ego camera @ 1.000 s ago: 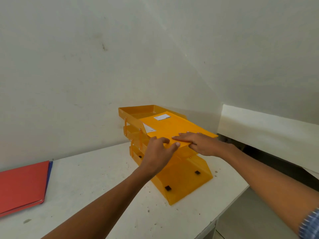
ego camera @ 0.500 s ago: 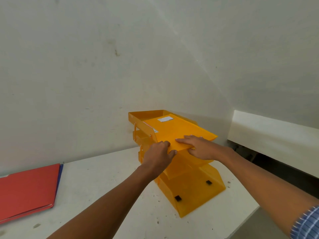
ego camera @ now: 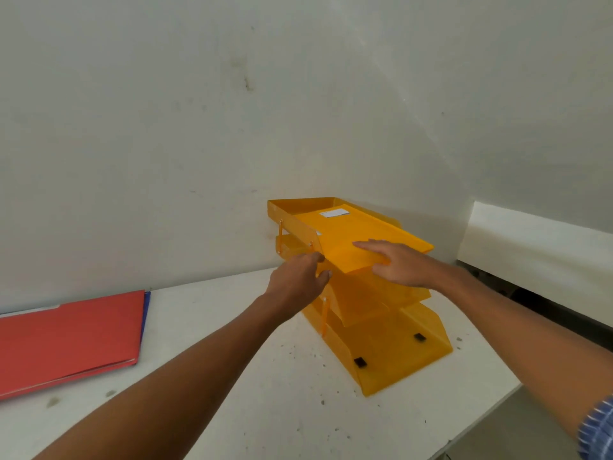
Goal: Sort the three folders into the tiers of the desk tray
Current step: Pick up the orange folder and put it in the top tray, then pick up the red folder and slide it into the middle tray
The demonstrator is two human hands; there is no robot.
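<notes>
A yellow folder (ego camera: pixel 348 234) with a white label lies in the top tier of the orange three-tier desk tray (ego camera: pixel 391 353), its near end sticking out over the front. My right hand (ego camera: pixel 401 263) rests flat on that near end, thumb under the edge. My left hand (ego camera: pixel 298 280) is curled at the folder's near left corner, beside the tray's side wall. A red folder (ego camera: pixel 66 340) lies flat at the far left of the table, with a blue folder (ego camera: pixel 147 307) under it showing only a thin edge. The two lower tiers look empty.
The tray stands against the white wall at the back right of the white table (ego camera: pixel 265 410). The table's right edge runs just right of the tray. A white ledge (ego camera: pixel 530 247) lies beyond a dark gap on the right.
The yellow folder has slid deeper into the top tier under both hands. My left hand has shifted from the folder's top to its left corner. The view has tilted up.
</notes>
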